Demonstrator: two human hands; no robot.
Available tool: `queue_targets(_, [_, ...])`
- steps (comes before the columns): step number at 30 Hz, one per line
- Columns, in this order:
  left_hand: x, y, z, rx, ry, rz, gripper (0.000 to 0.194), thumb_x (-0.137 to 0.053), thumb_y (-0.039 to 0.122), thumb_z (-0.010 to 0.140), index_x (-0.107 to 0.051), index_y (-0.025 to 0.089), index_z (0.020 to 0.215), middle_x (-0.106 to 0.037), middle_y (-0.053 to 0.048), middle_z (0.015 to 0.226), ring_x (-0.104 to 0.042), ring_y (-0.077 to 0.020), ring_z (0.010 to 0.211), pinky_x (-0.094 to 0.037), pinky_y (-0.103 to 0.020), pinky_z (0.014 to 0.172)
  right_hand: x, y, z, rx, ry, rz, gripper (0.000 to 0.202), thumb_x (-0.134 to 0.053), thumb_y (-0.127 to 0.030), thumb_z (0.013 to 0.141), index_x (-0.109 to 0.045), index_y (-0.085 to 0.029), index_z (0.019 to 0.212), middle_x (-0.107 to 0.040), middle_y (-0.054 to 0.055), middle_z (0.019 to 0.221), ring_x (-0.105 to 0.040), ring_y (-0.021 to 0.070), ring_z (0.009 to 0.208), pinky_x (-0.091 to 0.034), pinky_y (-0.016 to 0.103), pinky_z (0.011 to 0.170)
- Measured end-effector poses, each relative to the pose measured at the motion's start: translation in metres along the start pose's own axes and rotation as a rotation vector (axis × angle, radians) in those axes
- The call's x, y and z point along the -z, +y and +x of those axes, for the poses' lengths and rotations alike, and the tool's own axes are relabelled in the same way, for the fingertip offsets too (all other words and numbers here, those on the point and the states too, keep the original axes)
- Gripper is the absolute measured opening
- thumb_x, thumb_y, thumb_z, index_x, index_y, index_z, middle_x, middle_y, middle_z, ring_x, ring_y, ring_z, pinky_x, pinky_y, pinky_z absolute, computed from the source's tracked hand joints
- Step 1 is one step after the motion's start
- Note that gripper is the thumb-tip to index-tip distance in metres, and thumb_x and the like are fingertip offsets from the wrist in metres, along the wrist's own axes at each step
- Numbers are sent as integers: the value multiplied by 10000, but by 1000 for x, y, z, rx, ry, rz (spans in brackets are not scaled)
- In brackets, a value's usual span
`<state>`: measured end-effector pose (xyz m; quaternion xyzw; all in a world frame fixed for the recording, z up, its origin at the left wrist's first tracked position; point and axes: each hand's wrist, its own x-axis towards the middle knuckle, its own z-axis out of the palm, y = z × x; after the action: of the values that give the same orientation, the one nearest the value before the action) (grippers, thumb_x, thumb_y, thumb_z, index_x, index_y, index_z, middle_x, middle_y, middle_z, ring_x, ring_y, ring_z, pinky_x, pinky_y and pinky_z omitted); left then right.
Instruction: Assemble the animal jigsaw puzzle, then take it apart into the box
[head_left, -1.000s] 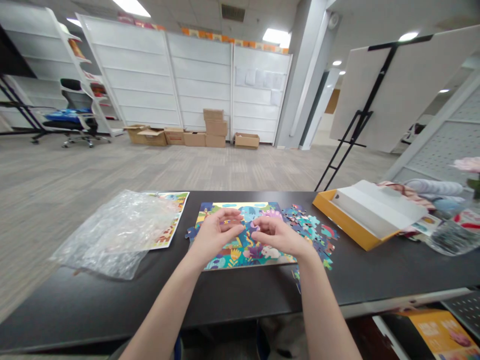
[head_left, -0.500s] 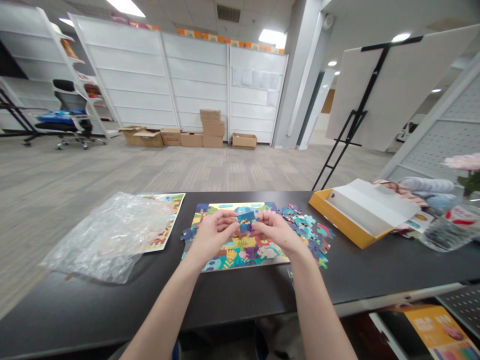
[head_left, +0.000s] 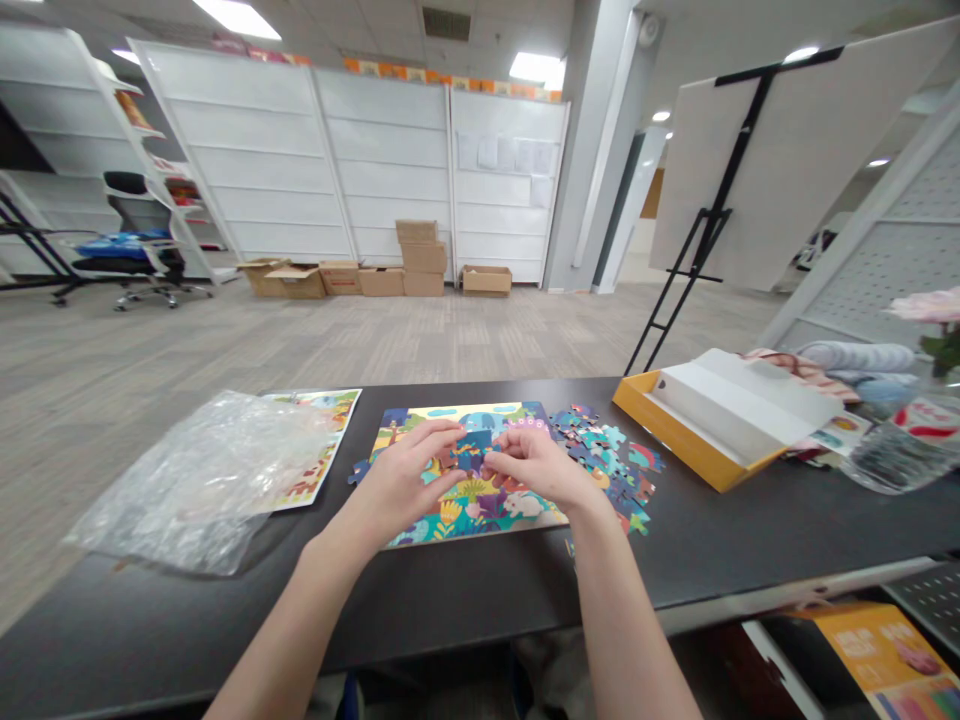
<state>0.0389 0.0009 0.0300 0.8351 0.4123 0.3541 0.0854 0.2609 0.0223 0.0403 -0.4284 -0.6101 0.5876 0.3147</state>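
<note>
Over a colourful jigsaw puzzle board (head_left: 450, 512), a dark blue jigsaw puzzle piece (head_left: 475, 446) is held up by its right side. My right hand (head_left: 534, 465) pinches it between thumb and fingers. Left of the piece is my left hand (head_left: 409, 475), thumb and fingers apart, with nothing visible between them; whether a fingertip still brushes the piece I cannot tell. Both hands hide the middle of the board. Loose puzzle pieces (head_left: 609, 455) lie in a heap along the board's right side.
A clear plastic bag (head_left: 195, 480) partly covers a printed picture sheet (head_left: 330, 445) on the left of the black table (head_left: 465, 610). To the right are an open yellow box (head_left: 675, 430), folded cloths (head_left: 855, 355) and a clear plastic package (head_left: 907, 445). An easel (head_left: 697, 250) stands beyond the table.
My left hand has opened and drawn away from the puzzle piece, which both hands were pinching before. The piece stays in my right hand. The view has shifted slightly.
</note>
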Motion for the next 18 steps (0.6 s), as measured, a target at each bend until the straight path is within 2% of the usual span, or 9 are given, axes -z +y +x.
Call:
queue_targets(3, [3, -5, 1, -25, -24, 56, 355, -641, 343, 914, -642, 228, 1250, -669, -108, 1310, -617, -264, 1240, -496, -435, 1073, 14, -1, -3, 49, -56, -36, 297, -778, -441, 753, -612, -196, 731, -747, 34, 769, -683, 155, 683, -520, 253, 622])
queue_targets(5, [7, -10, 8, -4, -37, 108, 350, -636, 367, 914, -646, 229, 1235, -682, -102, 1288, -629, -262, 1212, -500, -429, 1058, 33, 0, -7, 99, -5, -86, 273, -765, -433, 757, -647, -187, 774, -741, 39, 781, -682, 162, 714, -521, 269, 664])
queue_targets(7, [11, -19, 23, 21, -49, 153, 331, -624, 378, 914, -658, 226, 1205, -692, -94, 1263, -638, -261, 1183, -502, -430, 1040, 55, 4, -11, 115, 213, -128, 251, -729, -422, 779, -659, -185, 820, -734, 49, 793, -673, 166, 721, -515, 283, 676])
queue_targets(9, [11, -29, 47, 21, -105, 161, 299, -615, 368, 906, -675, 226, 1162, -704, -82, 1229, -646, -256, 1153, -506, -424, 1015, 73, 12, -15, 122, 449, -188, 214, -688, -397, 792, -649, -188, 816, -733, 64, 800, -667, 174, 718, -511, 297, 683])
queue_targets(10, [8, -34, 60, 10, -148, 155, 282, -630, 362, 890, -688, 225, 1130, -713, -77, 1203, -653, -254, 1130, -512, -415, 994, 80, 16, -17, 106, 522, -238, 192, -675, -379, 790, -646, -190, 809, -733, 68, 797, -669, 182, 720, -510, 302, 685])
queue_targets(12, [-3, -45, 88, -21, -225, 123, 258, -657, 348, 864, -707, 213, 1079, -729, -77, 1138, -670, -244, 1059, -522, -394, 940, 86, 22, -19, 57, 587, -366, 149, -657, -346, 781, -647, -197, 778, -734, 67, 777, -673, 195, 722, -503, 307, 687])
queue_targets(14, [-20, -53, 112, -30, -276, 70, 265, -681, 355, 848, -716, 200, 1059, -738, -79, 1079, -682, -226, 986, -528, -369, 892, 86, 23, -19, 7, 590, -497, 120, -647, -320, 777, -646, -207, 738, -735, 59, 749, -674, 204, 716, -492, 308, 689])
queue_targets(18, [-52, -66, 140, -18, -337, 15, 276, -709, 328, 808, -730, 184, 1043, -749, -85, 1032, -690, -223, 937, -530, -354, 855, 77, 15, -18, -22, 611, -600, 116, -640, -302, 793, -641, -217, 715, -737, 55, 734, -666, 203, 700, -472, 309, 677])
